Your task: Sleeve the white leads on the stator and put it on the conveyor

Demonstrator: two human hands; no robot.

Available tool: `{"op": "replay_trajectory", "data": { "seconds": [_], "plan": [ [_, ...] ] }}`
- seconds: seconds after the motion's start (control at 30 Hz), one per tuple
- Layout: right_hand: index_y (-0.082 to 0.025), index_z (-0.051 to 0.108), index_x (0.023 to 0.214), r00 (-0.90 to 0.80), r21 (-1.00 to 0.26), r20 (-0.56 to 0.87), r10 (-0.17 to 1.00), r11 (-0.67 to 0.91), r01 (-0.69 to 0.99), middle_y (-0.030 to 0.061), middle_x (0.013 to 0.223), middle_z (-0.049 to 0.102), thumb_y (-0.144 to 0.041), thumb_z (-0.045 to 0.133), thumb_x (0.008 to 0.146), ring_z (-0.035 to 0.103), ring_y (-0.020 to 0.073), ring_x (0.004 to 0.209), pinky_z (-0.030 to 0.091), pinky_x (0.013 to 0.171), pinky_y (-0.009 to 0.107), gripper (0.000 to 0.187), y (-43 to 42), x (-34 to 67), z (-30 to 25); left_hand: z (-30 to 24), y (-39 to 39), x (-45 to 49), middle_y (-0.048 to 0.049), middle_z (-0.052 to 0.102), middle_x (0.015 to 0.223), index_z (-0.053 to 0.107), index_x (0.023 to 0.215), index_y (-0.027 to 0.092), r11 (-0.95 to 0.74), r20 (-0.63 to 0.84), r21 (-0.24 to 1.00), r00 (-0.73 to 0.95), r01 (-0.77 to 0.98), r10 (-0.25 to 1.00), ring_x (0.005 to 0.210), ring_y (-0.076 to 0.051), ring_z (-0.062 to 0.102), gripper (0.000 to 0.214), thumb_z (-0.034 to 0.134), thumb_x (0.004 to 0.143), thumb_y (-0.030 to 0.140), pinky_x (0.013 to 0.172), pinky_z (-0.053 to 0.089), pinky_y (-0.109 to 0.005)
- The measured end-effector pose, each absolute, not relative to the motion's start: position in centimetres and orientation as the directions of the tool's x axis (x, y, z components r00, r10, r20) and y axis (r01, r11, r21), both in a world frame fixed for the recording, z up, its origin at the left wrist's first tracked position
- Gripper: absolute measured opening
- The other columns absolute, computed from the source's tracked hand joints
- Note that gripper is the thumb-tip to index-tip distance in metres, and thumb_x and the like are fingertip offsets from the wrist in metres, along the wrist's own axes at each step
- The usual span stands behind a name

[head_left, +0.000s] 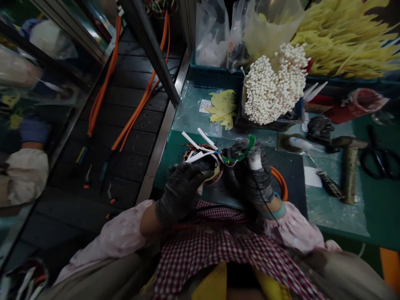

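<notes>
My left hand, in a dark glove, is closed on the near left side of a round motor stator with copper-coloured windings. White sleeves stick out from its top toward the left. Between the fingers of my gloved right hand is a curved green circuit board, just right of the stator. Thin wires run from the sleeves to the board's left end. White tape wraps one right finger, and a dark cord hangs from that wrist. My right fingertips are partly hidden behind the board.
A box of white-tipped sleeves stands behind my hands, beside yellow insulating pieces. At the right lie a screwdriver, a hammer and black scissors. Orange cables hang left; a co-worker's gloved hand is beyond.
</notes>
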State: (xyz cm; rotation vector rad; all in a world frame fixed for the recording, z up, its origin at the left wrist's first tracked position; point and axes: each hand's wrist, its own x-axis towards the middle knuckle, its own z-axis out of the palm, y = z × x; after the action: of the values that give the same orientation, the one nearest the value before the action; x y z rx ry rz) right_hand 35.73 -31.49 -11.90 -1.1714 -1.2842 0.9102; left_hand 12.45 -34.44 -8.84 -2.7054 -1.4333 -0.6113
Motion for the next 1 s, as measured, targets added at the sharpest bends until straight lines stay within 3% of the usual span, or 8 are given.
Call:
{"op": "replay_trajectory", "data": {
  "seconds": [0.13,0.27,0.37,0.47,0.6,0.7,0.83,1.0],
  "plan": [
    [-0.030,0.078,0.121,0.161,-0.960,0.278,0.947,0.269,0.075,0.0034,0.115,0.084,-0.061,0.057,0.118,0.081,0.0235,0.109,0.069,0.107,0.044,0.037,-32.0,34.6,-9.6,-9.7,-35.6,12.4,-0.0048,0.080,0.140,0.080,0.141,0.042,-0.544,0.310,0.217,0.471,0.810,0.826,0.128,-0.031,0.071,0.050,0.071,0.099,0.016,0.110,0.053,-0.051],
    [-0.029,0.076,0.131,-0.173,-0.882,0.385,0.907,0.416,0.220,0.0062,0.119,0.083,-0.049,0.053,0.121,0.080,0.0253,0.111,0.068,0.104,0.045,0.032,-32.1,34.5,-8.7,-11.0,-36.9,11.7,-0.0059,0.085,0.124,0.076,0.146,0.038,-0.590,0.368,0.112,0.518,0.799,0.772,0.118,-0.030,0.076,0.050,0.078,0.099,0.023,0.107,0.054,-0.049],
    [-0.026,0.078,0.134,-0.437,-0.666,0.427,0.792,0.602,0.439,0.0108,0.120,0.083,-0.042,0.056,0.119,0.078,0.0287,0.110,0.067,0.101,0.047,0.031,-31.6,34.2,-9.2,-11.4,-37.2,10.3,-0.0055,0.087,0.123,0.077,0.138,0.029,-0.727,0.474,0.086,0.614,0.681,0.631,0.121,-0.024,0.079,0.042,0.071,0.100,0.012,0.101,0.060,-0.040],
    [-0.021,0.080,0.136,-0.638,-0.358,0.408,0.654,0.757,0.547,0.0130,0.118,0.084,-0.023,0.057,0.116,0.078,0.0285,0.105,0.068,0.093,0.044,0.030,-31.2,33.4,-9.7,-11.2,-36.8,8.5,-0.0025,0.088,0.121,0.076,0.135,0.029,-0.779,0.537,0.345,0.571,0.524,0.621,0.118,-0.021,0.083,0.038,0.068,0.102,0.011,0.099,0.068,-0.034],
    [-0.023,0.081,0.139,-0.775,-0.155,0.268,0.572,0.820,0.551,0.0126,0.127,0.085,-0.014,0.058,0.114,0.077,0.0292,0.115,0.067,0.100,0.047,0.035,-31.0,32.8,-9.6,-11.2,-34.4,6.6,-0.0038,0.085,0.123,0.069,0.145,0.038,-0.511,0.463,0.714,0.225,0.479,0.857,0.106,-0.022,0.085,0.035,0.059,0.113,0.029,0.091,0.075,-0.039],
    [-0.024,0.081,0.140,-0.772,-0.167,0.287,0.567,0.824,0.542,0.0118,0.129,0.086,-0.021,0.063,0.115,0.076,0.0305,0.118,0.066,0.104,0.049,0.031,-30.9,32.9,-9.9,-11.9,-31.0,6.3,-0.0148,0.071,0.157,0.056,0.164,0.031,-0.378,0.308,0.786,0.220,0.490,0.926,0.138,-0.037,0.076,0.062,0.074,0.107,0.048,0.109,0.072,-0.058],
    [-0.024,0.081,0.143,-0.662,-0.243,0.372,0.650,0.757,0.607,0.0131,0.133,0.085,-0.029,0.067,0.115,0.076,0.0318,0.121,0.067,0.101,0.049,0.031,-32.6,33.5,-11.1,-12.9,-28.7,7.3,-0.0168,0.062,0.170,0.040,0.177,0.033,-0.296,0.059,0.897,0.576,0.327,0.815,0.155,-0.040,0.064,0.094,0.086,0.098,0.052,0.126,0.062,-0.059],
    [-0.036,0.079,0.145,-0.583,-0.384,0.378,0.719,0.695,0.608,0.0059,0.133,0.086,-0.011,0.068,0.108,0.077,0.0278,0.123,0.067,0.105,0.047,0.046,-37.4,34.9,-12.5,-13.2,-31.3,8.5,-0.0179,0.053,0.177,0.022,0.183,0.036,-0.415,0.136,0.850,0.628,0.323,0.767,0.157,-0.042,0.061,0.118,0.095,0.091,0.053,0.131,0.056,-0.059]
  ]
}}
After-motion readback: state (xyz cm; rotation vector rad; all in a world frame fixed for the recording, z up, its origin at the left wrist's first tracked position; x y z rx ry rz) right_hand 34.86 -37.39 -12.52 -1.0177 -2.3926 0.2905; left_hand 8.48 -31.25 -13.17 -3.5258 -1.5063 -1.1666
